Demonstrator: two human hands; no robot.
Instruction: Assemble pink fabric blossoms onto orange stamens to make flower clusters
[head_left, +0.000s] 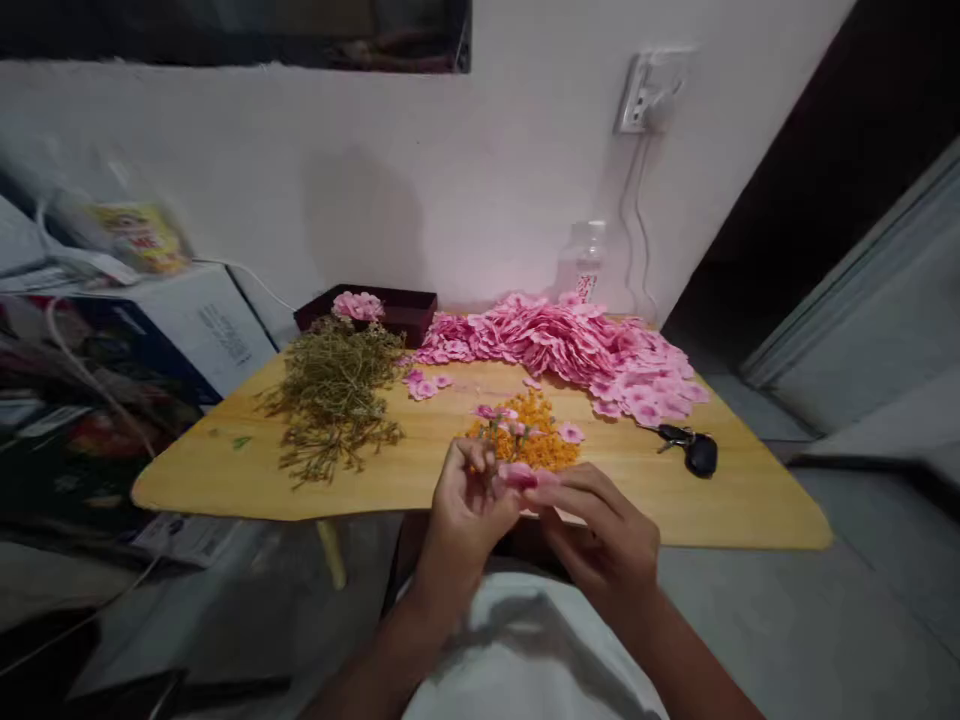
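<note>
Few flowers done: both hands, left hand (466, 500) and right hand (600, 530), pinch one pink petal (517, 474) before the orange pile (534, 432); big petal heap (570, 345) behind it untouched.

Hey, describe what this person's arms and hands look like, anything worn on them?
Both forearms are bare up to the bottom edge of the picture: no sleeves, gloves or watch show. The left hand and right hand show no rings or bracelets that I can make out, though the picture is dim and soft.
</note>
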